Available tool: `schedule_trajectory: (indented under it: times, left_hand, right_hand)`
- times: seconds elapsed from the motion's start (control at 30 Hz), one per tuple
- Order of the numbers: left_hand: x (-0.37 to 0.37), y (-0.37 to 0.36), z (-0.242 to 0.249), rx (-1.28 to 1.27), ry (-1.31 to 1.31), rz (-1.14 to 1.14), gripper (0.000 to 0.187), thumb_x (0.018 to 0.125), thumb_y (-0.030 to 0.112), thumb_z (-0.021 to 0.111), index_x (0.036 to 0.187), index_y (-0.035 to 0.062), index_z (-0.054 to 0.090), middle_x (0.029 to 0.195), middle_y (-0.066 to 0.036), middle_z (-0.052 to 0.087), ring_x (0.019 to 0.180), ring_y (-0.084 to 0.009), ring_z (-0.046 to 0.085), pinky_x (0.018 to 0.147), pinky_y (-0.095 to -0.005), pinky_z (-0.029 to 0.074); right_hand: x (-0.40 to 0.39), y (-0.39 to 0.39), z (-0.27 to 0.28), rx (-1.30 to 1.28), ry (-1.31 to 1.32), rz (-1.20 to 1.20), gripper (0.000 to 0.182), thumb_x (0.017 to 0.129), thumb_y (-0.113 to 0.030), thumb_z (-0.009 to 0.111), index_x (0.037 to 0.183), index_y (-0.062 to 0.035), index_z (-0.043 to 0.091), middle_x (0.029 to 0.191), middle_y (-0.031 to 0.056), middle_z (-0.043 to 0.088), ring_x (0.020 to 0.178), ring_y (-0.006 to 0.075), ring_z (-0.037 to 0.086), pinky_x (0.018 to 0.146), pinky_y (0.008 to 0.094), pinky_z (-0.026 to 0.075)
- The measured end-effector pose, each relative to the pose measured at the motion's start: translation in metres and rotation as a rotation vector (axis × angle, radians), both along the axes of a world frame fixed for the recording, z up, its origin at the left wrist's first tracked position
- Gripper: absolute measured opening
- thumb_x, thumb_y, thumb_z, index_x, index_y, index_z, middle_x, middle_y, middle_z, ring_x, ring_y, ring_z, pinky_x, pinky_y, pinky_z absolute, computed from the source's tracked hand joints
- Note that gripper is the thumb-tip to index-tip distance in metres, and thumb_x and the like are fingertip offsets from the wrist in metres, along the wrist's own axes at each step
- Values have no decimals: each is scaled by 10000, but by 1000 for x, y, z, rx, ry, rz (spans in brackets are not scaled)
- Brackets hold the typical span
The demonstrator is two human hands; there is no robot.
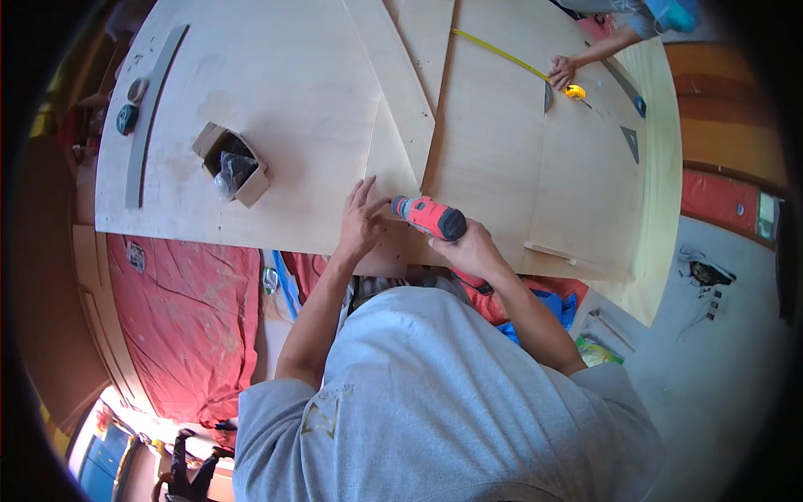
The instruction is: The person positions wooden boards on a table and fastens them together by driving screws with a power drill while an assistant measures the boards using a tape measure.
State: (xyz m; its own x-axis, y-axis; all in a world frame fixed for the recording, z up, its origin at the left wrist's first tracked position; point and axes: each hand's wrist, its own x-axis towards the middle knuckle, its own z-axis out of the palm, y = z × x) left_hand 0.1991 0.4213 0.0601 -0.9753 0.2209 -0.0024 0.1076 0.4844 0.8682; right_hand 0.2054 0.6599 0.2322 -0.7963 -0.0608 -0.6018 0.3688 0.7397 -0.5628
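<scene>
My right hand (475, 251) is closed round the handle of a red and black cordless drill (428, 216), whose chuck points left. My left hand (361, 222) is at the chuck end, thumb and forefinger brought together by the drill's tip and the other fingers stretched out. Whatever is between those fingertips is too small to make out. Both hands are over the near edge of a large plywood sheet (293, 92). Beside them a flat wooden strip (401, 92) ends in an angled corner on the sheet.
An open cardboard box (251, 191) holds a plastic bag. Farther left lie a grey strip (155, 117) and a tape roll (137, 89). At far right another person's hand (562, 73) is by a yellow tape measure (575, 92), its blade extended. A set square (630, 144) lies nearby.
</scene>
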Motion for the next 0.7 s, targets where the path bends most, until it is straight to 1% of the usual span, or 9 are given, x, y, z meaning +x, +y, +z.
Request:
schedule_trajectory:
  times: [0.07,0.23,0.33,0.4,0.43,0.5,0.53,0.6,0.7]
  left_hand:
    - [3,2,-11,-52,-18,44,585,749,-23,674,1293,171,760,1695,-172,347,1548,-465,304,1246,-524,340]
    - [5,8,-22,18,-66,98,614,743,-51,630,1311,146,754,1716,-191,301,1578,-468,250,1278,-531,276]
    - [5,8,-23,33,-81,111,606,747,-49,608,1310,125,752,1727,-209,265,1590,-473,217,1293,-532,234]
    - [6,8,-26,50,-86,120,598,749,-45,598,1304,116,753,1733,-217,246,1596,-474,198,1300,-531,213]
    - [5,8,-27,53,-96,112,590,751,-40,592,1296,116,757,1737,-221,234,1599,-475,187,1304,-531,201]
    - [4,7,-30,59,-107,109,583,752,-35,586,1287,116,761,1741,-224,221,1602,-475,176,1307,-530,189]
    - [3,7,-30,57,-116,107,578,751,-34,583,1280,115,764,1741,-229,213,1602,-480,170,1310,-532,178]
    - [3,8,-31,58,-132,112,574,750,-32,581,1273,115,766,1742,-234,206,1603,-484,163,1312,-533,168]
    - [2,8,-33,54,-142,99,568,748,-29,578,1266,108,767,1738,-254,200,1600,-495,157,1315,-537,154]
  right_hand:
    - [-8,-8,-3,17,1,10,367,825,-288,759,1052,-2,727,932,283,739,916,450,726,826,506,565]
    - [-17,-20,-5,89,-48,7,370,821,-282,753,1068,-8,730,941,285,741,932,438,734,848,491,574]
    - [-16,-20,-13,95,-23,9,361,820,-285,757,1070,-25,739,935,264,751,930,417,744,850,488,574]
    - [-16,-19,-15,64,-14,-15,345,819,-290,766,1059,-42,751,906,227,760,891,375,752,832,468,578]
    - [-17,-17,-16,66,-14,-11,345,819,-290,766,1059,-42,751,906,227,760,891,375,752,832,468,578]
    - [-18,-14,-18,50,-68,-21,334,821,-298,777,1046,-52,758,845,176,755,817,307,746,789,438,580]
    - [-20,-15,-17,53,-70,-16,334,821,-298,777,1046,-52,758,845,176,755,817,307,746,789,438,580]
    - [-22,-16,-15,28,-96,-31,330,825,-303,777,1031,-45,757,796,151,738,761,259,729,749,412,576]
    - [-24,-12,-26,52,-153,-51,327,826,-300,769,1022,-39,753,774,143,729,746,238,724,734,400,573]
